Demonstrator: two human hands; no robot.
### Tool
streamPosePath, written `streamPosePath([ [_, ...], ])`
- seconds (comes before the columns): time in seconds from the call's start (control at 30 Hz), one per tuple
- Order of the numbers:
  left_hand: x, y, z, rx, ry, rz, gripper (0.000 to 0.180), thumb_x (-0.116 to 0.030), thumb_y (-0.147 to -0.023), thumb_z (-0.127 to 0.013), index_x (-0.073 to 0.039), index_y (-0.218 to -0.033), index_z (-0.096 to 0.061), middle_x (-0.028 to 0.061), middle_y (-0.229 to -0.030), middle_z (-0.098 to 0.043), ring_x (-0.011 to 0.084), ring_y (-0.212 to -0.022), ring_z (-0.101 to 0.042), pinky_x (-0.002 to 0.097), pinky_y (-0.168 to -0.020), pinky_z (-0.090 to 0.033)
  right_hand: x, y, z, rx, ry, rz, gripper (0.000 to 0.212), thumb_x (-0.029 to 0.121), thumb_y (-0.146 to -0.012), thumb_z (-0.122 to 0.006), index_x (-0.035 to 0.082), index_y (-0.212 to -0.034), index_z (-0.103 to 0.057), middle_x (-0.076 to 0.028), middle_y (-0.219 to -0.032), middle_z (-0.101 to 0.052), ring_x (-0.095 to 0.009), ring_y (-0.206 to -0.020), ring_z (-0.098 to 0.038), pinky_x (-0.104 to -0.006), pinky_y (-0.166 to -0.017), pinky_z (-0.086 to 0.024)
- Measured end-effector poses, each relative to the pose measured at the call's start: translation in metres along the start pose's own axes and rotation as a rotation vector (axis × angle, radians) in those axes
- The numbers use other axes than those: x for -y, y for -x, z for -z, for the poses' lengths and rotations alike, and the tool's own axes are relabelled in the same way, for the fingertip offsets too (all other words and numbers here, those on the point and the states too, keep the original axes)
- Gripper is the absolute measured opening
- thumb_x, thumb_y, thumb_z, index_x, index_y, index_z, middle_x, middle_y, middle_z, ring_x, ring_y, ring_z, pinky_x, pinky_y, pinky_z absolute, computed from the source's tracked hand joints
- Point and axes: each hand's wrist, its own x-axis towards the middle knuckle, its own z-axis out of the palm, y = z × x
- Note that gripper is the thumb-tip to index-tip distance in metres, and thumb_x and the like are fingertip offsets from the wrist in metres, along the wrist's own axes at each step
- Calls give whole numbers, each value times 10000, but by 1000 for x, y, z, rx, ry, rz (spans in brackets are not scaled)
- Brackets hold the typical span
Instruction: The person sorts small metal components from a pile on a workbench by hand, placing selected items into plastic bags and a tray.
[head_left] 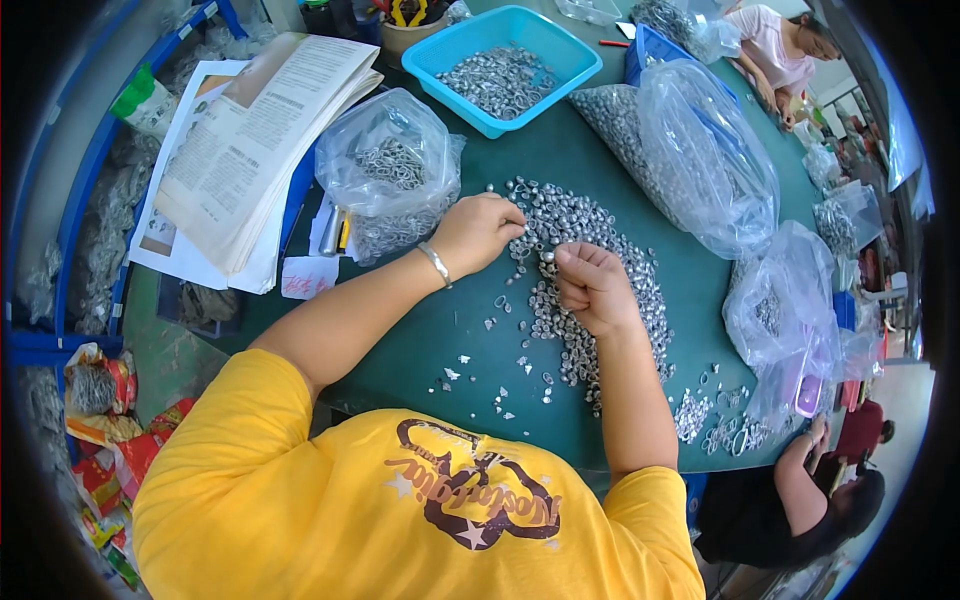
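Note:
A wide pile of small silver metal pieces (640,290) lies on the green tabletop. My left hand (478,232), a metal bangle on its wrist, reaches over the pile's left edge. Its fingertips are pinched together, and whatever they hold is too small to make out. Close to it on the right, my right hand (597,288) is closed above the pile. Between its thumb and forefinger sits a small rounded silver piece (547,257). The two hands are a short way apart.
A blue plastic basket (425,65) of silver parts stands at the back. Clear bags (388,140) of metal parts sit left and right. Papers (240,150) are stacked at the left. Loose pieces (690,415) are scattered near the front edge. Two co-workers sit at the right.

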Motion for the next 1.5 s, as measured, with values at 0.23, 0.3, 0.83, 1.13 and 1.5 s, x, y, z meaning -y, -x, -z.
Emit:
streamPosePath([
  [0.23,-29,24,17,142,639,294,158,-68,-751,-663,-13,-897,-638,-22,-727,-589,28,-641,-498,167,-587,-422,-8,4,4,307,-353,-26,90,98,-848,-533,10,-868,-535,46,-540,-351,-49,-417,-260,-192,-390,-196],
  [0.3,-34,28,16,109,915,341,157,-60,-766,-652,-13,-913,-624,-26,-716,-560,21,-610,-464,151,-542,-386,-9,6,2,330,-450,80,96,113,-850,-525,18,-864,-535,39,-559,-349,-53,-440,-284,-191,-396,-208],
  [0.83,-14,46,36,165,1583,630,124,-150,-874,-515,-47,-917,-568,-3,-749,-534,91,-668,-520,179,-519,-375,7,-45,-24,-266,1348,783,105,128,-744,-607,53,-804,-650,-148,-740,-611,-290,-699,-604,-368,-628,-483],
  [1.13,-13,46,33,138,1576,651,120,-122,-861,-541,-34,-934,-576,47,-843,-595,134,-756,-582,218,-611,-456,0,-55,-23,-170,943,472,145,139,-799,-612,14,-874,-618,-36,-530,-503,-139,-479,-497,-277,-469,-399],
  [1.5,2,38,42,207,1765,581,151,-83,-795,-563,-38,-938,-577,61,-871,-604,154,-740,-577,253,-627,-467,17,-24,-4,226,-436,35,100,70,-795,-473,8,-848,-532,-29,-613,-440,-78,-442,-323,-183,-364,-232],
])
